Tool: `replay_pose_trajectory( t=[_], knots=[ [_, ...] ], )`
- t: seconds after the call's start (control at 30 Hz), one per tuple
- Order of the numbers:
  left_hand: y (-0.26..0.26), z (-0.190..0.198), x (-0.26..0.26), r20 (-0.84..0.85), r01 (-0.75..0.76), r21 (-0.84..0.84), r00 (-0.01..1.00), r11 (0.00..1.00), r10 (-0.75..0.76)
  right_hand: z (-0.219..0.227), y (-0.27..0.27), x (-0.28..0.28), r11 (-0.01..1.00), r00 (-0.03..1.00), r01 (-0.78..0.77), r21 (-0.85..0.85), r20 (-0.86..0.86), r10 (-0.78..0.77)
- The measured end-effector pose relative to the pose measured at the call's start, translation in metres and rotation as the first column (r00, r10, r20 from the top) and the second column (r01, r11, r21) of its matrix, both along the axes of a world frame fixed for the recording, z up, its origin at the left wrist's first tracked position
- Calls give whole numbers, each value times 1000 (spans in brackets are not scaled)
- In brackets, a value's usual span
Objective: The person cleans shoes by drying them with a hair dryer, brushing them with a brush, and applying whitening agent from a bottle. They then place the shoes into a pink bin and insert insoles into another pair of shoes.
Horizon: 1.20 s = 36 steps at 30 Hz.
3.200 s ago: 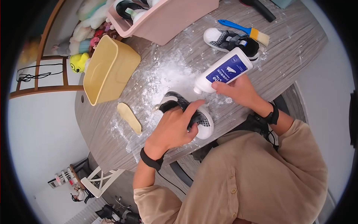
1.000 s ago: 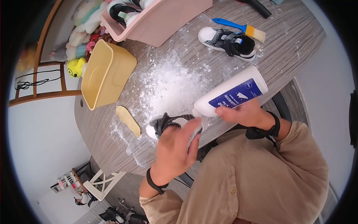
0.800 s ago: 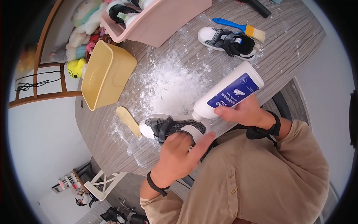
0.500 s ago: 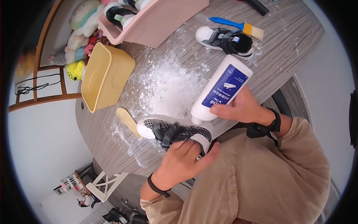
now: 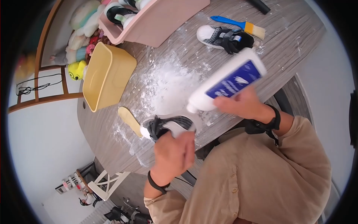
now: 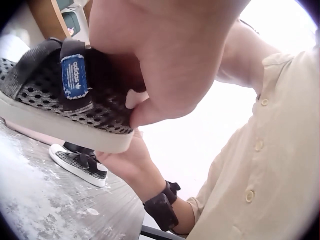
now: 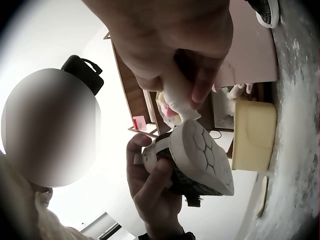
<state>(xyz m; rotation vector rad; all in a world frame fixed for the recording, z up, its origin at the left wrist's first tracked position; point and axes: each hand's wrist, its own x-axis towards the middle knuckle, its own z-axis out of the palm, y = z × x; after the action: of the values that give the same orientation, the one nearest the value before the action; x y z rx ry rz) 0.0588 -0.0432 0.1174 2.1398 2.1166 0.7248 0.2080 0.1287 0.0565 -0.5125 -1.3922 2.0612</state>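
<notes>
My left hand [image 5: 173, 155] holds a dark mesh sneaker [image 5: 158, 127] with a white sole, its fingers in the shoe's opening. In the left wrist view, the thumb presses the heel end, and a blue adidas label sits on the tongue of the sneaker [image 6: 37, 97]. My right hand [image 5: 242, 106] grips a large white bottle [image 5: 199, 99] with a blue label reading "Whitening Agent". The bottle tilts downward, its nozzle right at the sole's edge. In the right wrist view, the patterned outsole [image 7: 205, 157] faces the camera, with the nozzle close by its heel.
White powder or foam residue [image 5: 167, 82] covers the table's middle. A matching sneaker [image 5: 218, 37] and a blue-handled brush [image 5: 231, 22] lie beyond the bottle. A yellow bin [image 5: 125, 63], a pale insole [image 5: 128, 120] and a pink tub of shoes [image 5: 160, 24] stand about.
The sneaker has turned over and round in my left hand, its toe swinging from right to left. The bottle has followed the sole's edge, tilting flatter since half a second ago.
</notes>
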Motion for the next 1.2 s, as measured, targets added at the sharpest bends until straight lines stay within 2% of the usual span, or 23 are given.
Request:
replay_pose_trajectory(
  t=[0.03, 0.07, 0.13, 0.17, 0.2, 0.27, 0.3, 0.33, 0.4, 0.5, 0.7, 0.9, 1.2],
  knots=[
    [4, 3, -1, 97, -48, 87, 995, 995, 39, -1, -2, 6, 998, 1000, 2, 58, -16, -1],
    [4, 5, -1, 243, -146, 40, 961, 989, 132, -1, -4, 11, 993, 999, 9, 116, -32, -5],
    [4, 7, 1, 503, -306, -94, 806, 947, 310, -17, -12, 17, 974, 994, -89, 207, -41, 99],
    [6, 9, 0, 575, -304, -153, 747, 940, 335, -7, -7, 18, 889, 993, -98, 447, -13, 116],
    [8, 7, -3, 610, -315, -139, 719, 939, 332, 3, -2, 20, 753, 995, -75, 654, -6, 105],
    [12, -1, -9, 675, -342, -113, 662, 933, 324, -4, -10, 19, 691, 984, -181, 700, 124, 132],
    [15, 5, -7, 736, -331, -149, 592, 932, 328, -6, -8, 17, 668, 990, -41, 743, -61, 129],
    [17, 9, -6, 751, -327, -168, 569, 930, 336, -8, -7, 16, 634, 962, 102, 767, -237, 133],
    [19, 14, -7, 778, -316, -205, 522, 926, 351, -13, -5, 17, 501, 965, 121, 857, -219, 142],
    [19, 14, -7, 796, -306, -206, 500, 929, 341, -9, -9, 19, 454, 977, 111, 884, -182, 115],
    [22, 19, -2, 821, -317, -250, 432, 915, 374, -8, -12, 23, 448, 986, 88, 890, -141, 86],
    [22, 17, -4, 806, -315, -247, 458, 916, 375, -6, -14, 22, 447, 988, 95, 889, -138, 66],
    [24, 17, -8, 842, -264, -320, 361, 910, 401, -11, -14, 19, 452, 979, 157, 878, -198, 43]
  ],
)
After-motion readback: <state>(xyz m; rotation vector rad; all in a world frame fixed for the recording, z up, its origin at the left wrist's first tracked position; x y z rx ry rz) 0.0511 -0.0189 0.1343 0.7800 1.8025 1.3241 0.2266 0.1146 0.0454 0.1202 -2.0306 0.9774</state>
